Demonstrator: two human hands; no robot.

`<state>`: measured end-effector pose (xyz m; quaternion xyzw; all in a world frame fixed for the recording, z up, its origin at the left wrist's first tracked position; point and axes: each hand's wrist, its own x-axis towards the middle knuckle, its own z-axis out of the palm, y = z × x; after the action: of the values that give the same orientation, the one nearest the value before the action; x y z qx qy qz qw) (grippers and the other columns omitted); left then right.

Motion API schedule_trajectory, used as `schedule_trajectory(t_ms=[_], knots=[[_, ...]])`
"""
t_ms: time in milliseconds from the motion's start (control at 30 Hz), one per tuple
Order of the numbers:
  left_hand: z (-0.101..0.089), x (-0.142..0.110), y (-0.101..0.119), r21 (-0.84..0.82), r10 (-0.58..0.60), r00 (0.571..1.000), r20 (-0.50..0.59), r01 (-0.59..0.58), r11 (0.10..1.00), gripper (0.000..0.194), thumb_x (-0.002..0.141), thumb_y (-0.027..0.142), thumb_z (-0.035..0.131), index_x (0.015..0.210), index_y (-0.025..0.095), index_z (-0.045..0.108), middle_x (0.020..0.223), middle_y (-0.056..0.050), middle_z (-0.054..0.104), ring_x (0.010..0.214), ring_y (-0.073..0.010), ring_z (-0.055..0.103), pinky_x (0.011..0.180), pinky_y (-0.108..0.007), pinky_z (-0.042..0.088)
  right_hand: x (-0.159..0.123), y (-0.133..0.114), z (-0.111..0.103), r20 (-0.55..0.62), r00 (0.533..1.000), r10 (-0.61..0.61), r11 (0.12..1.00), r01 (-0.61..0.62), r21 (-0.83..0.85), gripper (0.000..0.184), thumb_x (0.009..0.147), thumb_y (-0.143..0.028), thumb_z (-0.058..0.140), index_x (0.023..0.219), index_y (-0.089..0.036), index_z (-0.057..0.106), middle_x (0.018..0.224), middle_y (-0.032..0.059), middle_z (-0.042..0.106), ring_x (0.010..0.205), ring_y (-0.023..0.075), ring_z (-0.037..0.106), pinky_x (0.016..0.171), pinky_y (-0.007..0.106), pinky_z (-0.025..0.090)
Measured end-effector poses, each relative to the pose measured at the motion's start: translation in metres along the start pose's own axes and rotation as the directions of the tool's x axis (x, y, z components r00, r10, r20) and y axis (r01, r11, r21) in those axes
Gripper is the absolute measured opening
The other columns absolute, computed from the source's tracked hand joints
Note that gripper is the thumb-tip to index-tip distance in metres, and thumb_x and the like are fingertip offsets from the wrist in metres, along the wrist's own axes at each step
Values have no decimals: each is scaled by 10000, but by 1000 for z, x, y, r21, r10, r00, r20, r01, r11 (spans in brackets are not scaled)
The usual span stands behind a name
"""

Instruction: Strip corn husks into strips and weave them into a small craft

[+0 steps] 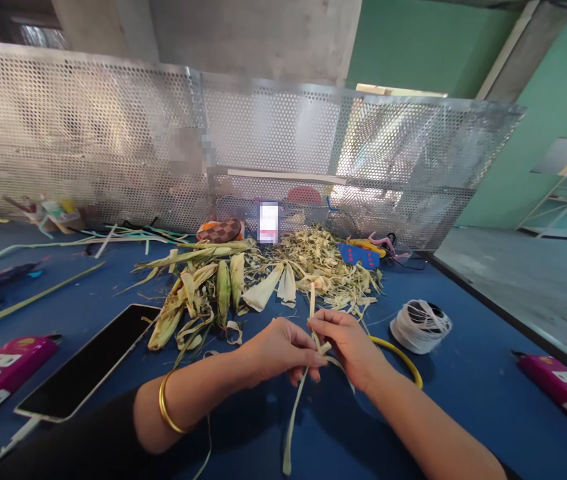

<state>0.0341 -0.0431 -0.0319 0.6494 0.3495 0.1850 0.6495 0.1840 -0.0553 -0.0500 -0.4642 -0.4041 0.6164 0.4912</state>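
Observation:
Both hands meet over the blue table, working on pale corn husk strips (pixel 291 427). My left hand (pixel 283 350), with a gold bangle on its wrist, pinches the strips where they cross. Opposite it, my right hand (pixel 346 347) grips the upper part of the same strips between thumb and fingers. One strip end sticks up above the fingers, another hangs down toward the table's near edge. Just beyond the hands lie whole corn husks (pixel 183 307), two broad pale husk pieces (pixel 263 290) and a heap of shredded husk (pixel 333 260). Part of the crossing is hidden by my fingers.
A spool of white string (pixel 419 327) and a yellow ring (pixel 403 357) are on the right. Magenta power strips (pixel 8 373) lie at both sides. A dark tablet-like device (pixel 88 363) charges at left. A lit phone (pixel 269 223) stands before the perforated metal screen (pixel 273 120).

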Motion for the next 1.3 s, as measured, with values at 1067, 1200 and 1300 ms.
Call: schedule_trajectory(t_ms=[1067,1200,1300], knots=[[-13,7,2,-231,-121,968,-222,68,971,214,597,329,700,643,121,686,645,-39,665,444,-56,473,412,-185,365,0,-20,-23,194,884,-425,267,327,-907,230,841,-299,476,654,-218,582,604,-8,601,592,159,534,565,245,347],[-13,8,2,-225,-135,964,-229,82,971,204,587,318,705,621,118,679,618,-38,656,439,-58,479,411,-184,358,-1,-19,-23,196,863,-465,205,321,-925,222,836,-272,479,653,-219,592,607,-3,607,584,158,532,556,244,326],[-13,8,2,-221,-144,959,-245,90,971,188,592,306,699,634,123,685,583,-28,644,443,-64,490,428,-188,369,-1,-18,-22,231,832,-505,131,339,-932,224,843,-253,478,654,-216,592,601,-5,607,568,149,527,561,244,316]])
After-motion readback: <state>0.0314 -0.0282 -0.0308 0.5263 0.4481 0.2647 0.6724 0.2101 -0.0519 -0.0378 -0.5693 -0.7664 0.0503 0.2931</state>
